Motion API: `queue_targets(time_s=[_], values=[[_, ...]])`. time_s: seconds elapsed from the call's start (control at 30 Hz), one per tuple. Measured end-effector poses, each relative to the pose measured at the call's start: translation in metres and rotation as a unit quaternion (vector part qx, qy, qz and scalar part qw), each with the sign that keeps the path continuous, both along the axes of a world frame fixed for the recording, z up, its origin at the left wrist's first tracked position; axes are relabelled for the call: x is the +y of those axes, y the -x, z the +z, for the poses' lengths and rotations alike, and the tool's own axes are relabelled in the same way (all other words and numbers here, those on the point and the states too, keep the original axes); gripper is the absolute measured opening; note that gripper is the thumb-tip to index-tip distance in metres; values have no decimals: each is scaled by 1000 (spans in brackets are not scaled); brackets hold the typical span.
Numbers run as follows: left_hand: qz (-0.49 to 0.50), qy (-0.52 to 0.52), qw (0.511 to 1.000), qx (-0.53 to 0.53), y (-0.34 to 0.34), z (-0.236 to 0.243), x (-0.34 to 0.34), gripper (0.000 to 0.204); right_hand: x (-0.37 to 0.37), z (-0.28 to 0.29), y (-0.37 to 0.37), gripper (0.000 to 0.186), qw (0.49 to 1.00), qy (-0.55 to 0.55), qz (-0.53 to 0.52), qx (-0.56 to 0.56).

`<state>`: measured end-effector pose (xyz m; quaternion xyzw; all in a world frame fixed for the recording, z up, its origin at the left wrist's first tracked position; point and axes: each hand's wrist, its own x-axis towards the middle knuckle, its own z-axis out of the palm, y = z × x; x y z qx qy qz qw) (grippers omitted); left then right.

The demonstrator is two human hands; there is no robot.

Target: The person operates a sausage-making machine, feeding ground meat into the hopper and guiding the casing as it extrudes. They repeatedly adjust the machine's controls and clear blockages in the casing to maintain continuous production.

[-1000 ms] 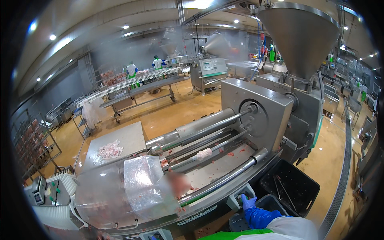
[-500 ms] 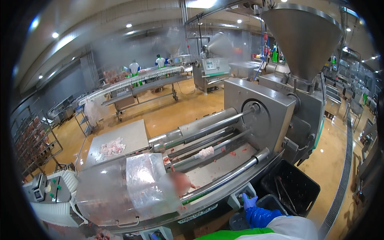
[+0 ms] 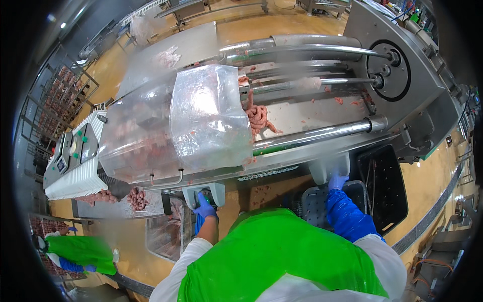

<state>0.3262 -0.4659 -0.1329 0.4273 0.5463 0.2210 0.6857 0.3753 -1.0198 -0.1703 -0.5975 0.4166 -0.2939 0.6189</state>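
Note:
My gloved left hand (image 3: 205, 206) is at a pale grey control box (image 3: 217, 187) on the machine's front, its fingers curled into the dark recess. A second pale grey control box (image 3: 322, 168), farther right, has my gloved right hand (image 3: 338, 180) at it; that hand's fingertips are blurred and partly hidden. Above them lies the stuffing machine, with a clear plastic cover (image 3: 206, 118) over its left part. A pile of pink sausage-like meat (image 3: 258, 117) sits by the cover's right edge, on the metal bed (image 3: 302, 113) among steel tubes.
Beneath the right control box stand a grey crate (image 3: 359, 194) and a larger black crate (image 3: 390, 189). A clear-lined bin (image 3: 163, 236) with meat residue is beside my left forearm. Linked sausages (image 3: 98, 197) lie at the left outlet. A co-worker in a green apron (image 3: 83, 251) is at lower left.
The view has tilted down, bringing both my hands and my green apron into sight. Pink meat has piled up beside the cover. My right hand stays at its control box.

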Motion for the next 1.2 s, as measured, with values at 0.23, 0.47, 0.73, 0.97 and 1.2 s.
queue_targets(time_s=[0.23, 0.47, 0.73, 0.97, 1.2], values=[[2, 0, 1000, 8, -1, 8, -4, 109, 1, 0, -6, 87, 1000, -7, -3, -8], [22, 22, 998, -48, 4, 10, 0, 107, 8, 1, -15, 85, 996, 32, -8, 88], [-21, -174, 984, 29, -10, -8, -15, 115, 2, 30, -2, 122, 975, 31, -18, 221], [-44, -169, 980, 99, -2, -11, -11, 113, 2, 34, -8, 124, 972, 49, -2, 230], [-37, -176, 974, 141, -8, 10, -16, 116, -5, 27, -8, 122, 994, 13, 24, 107]])
